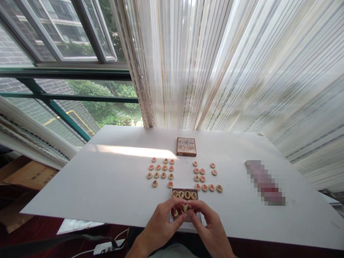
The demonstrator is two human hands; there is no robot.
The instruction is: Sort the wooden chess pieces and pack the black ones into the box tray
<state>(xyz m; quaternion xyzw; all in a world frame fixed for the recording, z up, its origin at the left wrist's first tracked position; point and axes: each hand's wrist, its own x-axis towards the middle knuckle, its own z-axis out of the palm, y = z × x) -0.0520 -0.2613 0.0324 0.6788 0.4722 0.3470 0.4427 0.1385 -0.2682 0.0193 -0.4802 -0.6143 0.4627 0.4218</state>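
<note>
Between the fingertips of both hands is a round wooden Chinese chess piece (187, 208) with a dark character. My left hand (163, 220) pinches it from the left, and my right hand (208, 222) from the right. Beneath them lies a shallow open box (198, 195) at the table's front edge. A row of black-marked chess pieces (187, 194) fills its far side. Another piece (176, 211) shows in the box beside my left fingers; the hands hide much of the box.
Loose chess pieces (163, 175), red and black, lie in rows left of the box, and more pieces (204, 187) lie to its right. A patterned box lid (186, 146) rests farther back. A blurred-out item (266, 182) lies on the white table (94, 190) at right. Curtains (182, 71) hang behind.
</note>
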